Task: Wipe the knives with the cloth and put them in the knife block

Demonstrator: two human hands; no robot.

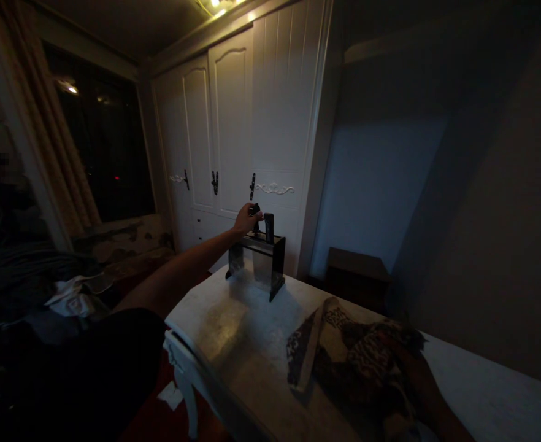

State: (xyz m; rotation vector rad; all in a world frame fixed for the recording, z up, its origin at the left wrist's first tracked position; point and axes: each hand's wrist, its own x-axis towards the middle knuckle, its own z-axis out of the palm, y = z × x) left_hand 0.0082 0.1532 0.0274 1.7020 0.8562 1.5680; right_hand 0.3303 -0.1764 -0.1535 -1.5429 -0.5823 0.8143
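My left hand (247, 218) is stretched out and closed round a dark handle (255, 215) standing in the knife block (256, 261) at the table's (234, 344) far end, right hand out of sight, so next comes, I'd say, a clean straight lift.

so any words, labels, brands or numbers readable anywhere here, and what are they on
None can be read.
Black rack on the white table: no label shows.
Dark handle gripped by the left hand: no marking to make out.
Patterned cloth: only a pattern, no letters.
White wardrobe doors: ornament and handles, no text.
Crumpled cloth at the left: a faint mark, too dim and small to read.
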